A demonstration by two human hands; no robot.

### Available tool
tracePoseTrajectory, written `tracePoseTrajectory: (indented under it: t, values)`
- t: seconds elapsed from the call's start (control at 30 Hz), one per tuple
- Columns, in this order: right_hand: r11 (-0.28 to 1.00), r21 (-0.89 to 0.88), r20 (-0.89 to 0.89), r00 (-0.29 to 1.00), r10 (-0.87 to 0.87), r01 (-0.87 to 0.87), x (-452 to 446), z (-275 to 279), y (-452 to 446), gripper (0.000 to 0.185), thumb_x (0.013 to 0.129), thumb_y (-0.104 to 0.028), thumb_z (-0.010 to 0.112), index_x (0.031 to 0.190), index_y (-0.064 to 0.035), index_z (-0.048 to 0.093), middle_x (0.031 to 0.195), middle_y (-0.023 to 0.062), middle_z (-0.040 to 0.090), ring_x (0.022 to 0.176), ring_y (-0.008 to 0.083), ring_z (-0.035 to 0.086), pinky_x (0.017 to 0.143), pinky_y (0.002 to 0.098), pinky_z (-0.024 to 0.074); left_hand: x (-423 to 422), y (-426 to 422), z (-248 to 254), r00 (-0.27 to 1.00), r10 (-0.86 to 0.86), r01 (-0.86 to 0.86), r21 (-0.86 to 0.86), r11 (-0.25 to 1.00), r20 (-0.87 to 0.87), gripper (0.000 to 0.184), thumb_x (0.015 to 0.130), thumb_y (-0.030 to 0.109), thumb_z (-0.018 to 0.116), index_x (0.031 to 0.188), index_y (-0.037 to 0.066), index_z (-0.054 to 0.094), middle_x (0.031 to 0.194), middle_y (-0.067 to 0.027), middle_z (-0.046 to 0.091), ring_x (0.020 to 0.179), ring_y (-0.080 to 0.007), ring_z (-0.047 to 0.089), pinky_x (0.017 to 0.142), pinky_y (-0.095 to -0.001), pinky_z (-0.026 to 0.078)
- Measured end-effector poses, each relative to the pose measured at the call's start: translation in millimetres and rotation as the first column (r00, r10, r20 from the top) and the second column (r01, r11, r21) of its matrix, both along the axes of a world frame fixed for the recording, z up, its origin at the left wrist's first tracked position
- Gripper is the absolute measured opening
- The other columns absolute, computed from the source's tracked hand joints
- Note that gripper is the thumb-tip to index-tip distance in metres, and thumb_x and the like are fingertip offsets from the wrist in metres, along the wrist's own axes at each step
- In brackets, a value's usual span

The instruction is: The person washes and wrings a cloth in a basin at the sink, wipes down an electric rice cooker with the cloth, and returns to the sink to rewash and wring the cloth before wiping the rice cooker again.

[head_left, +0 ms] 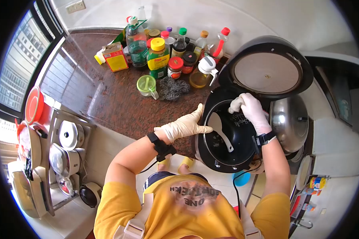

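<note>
A black rice cooker (200, 148) stands on the counter with its lid (267, 73) raised. Its dark inner pot (241, 137) has a white rice paddle (220, 131) leaning inside, with a few pale bits near the bottom. My left hand (183, 126), in a pale glove, rests against the cooker's left rim, thumb and fingers spread. Gloved as well, my right hand (251, 112) reaches into the pot at its far right wall, near the level marks. Its fingers are curled together around something whitish that I cannot make out.
Behind the cooker stand several bottles and jars, a yellow-capped jar (157, 57) among them. A steel wool scourer (172, 88), a green-lidded container (146, 85) and an oil jug (203, 71) are nearer. A domed metal lid (289, 119) stands right. Left is a rack (52, 159) of pots.
</note>
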State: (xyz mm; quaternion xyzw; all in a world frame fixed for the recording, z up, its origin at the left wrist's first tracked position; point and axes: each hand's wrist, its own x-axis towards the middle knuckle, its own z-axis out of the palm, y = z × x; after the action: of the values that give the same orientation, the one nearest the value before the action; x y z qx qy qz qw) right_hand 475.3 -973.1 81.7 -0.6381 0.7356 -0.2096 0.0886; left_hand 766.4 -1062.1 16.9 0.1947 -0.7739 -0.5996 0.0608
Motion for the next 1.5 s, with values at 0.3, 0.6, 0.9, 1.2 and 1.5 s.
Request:
tracePoseTrajectory:
  t: [0.3,0.6,0.9,1.2,1.5]
  values:
    - [0.969,0.043,-0.181,0.952,0.248,-0.245,98.3,2.0,-71.9,0.032,0.078,0.006,0.051,0.108,-0.0020,0.062,0.096,0.0149,0.066,0.090,0.0268,0.067,0.082,0.0354,0.0531,3.9,4.3,-14.2,0.998,0.054,-0.055,-0.077,0.995,-0.021,0.127,0.080,0.067,0.072,0.155,-0.012,0.007,0.156,-0.0355,0.029,0.149,-0.0385,0.029,0.121,-0.0357,0.027]
    - [0.795,-0.304,0.276,0.751,0.600,-0.524,184.3,26.4,-78.8,0.024,0.077,0.001,0.059,0.099,-0.0039,0.062,0.098,0.0139,0.063,0.100,0.0338,0.063,0.088,0.0414,0.0498,50.2,15.6,-46.2,0.999,-0.047,0.047,0.105,0.993,0.000,0.104,0.091,0.064,0.063,0.159,-0.002,0.019,0.164,-0.0198,0.025,0.153,-0.0293,0.019,0.124,-0.0382,0.016]
    - [0.928,0.270,0.608,0.793,0.041,-0.255,63.9,35.1,-54.9,0.023,0.087,-0.006,0.059,0.105,-0.0079,0.074,0.103,0.0097,0.072,0.094,0.0260,0.068,0.087,0.0346,0.0528,4.3,45.7,-11.7,0.916,0.331,-0.330,0.043,0.943,-0.228,0.109,0.089,0.042,0.075,0.160,0.000,0.005,0.167,-0.0226,0.011,0.155,-0.0309,0.012,0.125,-0.0370,0.011]
    - [0.993,-0.100,0.490,0.865,0.106,-0.065,-23.3,2.3,23.0,0.029,0.095,0.006,0.051,0.119,0.0027,0.066,0.110,0.0149,0.070,0.101,0.0202,0.069,0.089,0.0268,0.0540,-22.6,62.7,-25.9,0.768,0.573,-0.556,0.148,0.818,-0.286,0.105,0.077,-0.007,0.072,0.162,0.006,0.011,0.167,-0.0152,0.015,0.154,-0.0257,0.015,0.124,-0.0351,0.014]
    - [0.980,-0.090,-0.227,0.955,-0.192,0.176,-27.1,-7.3,163.4,0.023,0.087,-0.005,0.054,0.109,0.0033,0.056,0.102,0.0269,0.062,0.101,0.0464,0.058,0.085,0.0479,0.0493,-27.5,67.2,-20.6,0.695,0.637,-0.536,0.349,0.768,-0.334,0.097,0.079,-0.014,0.065,0.161,0.008,0.017,0.167,-0.0138,0.019,0.153,-0.0252,0.022,0.123,-0.0367,0.021]
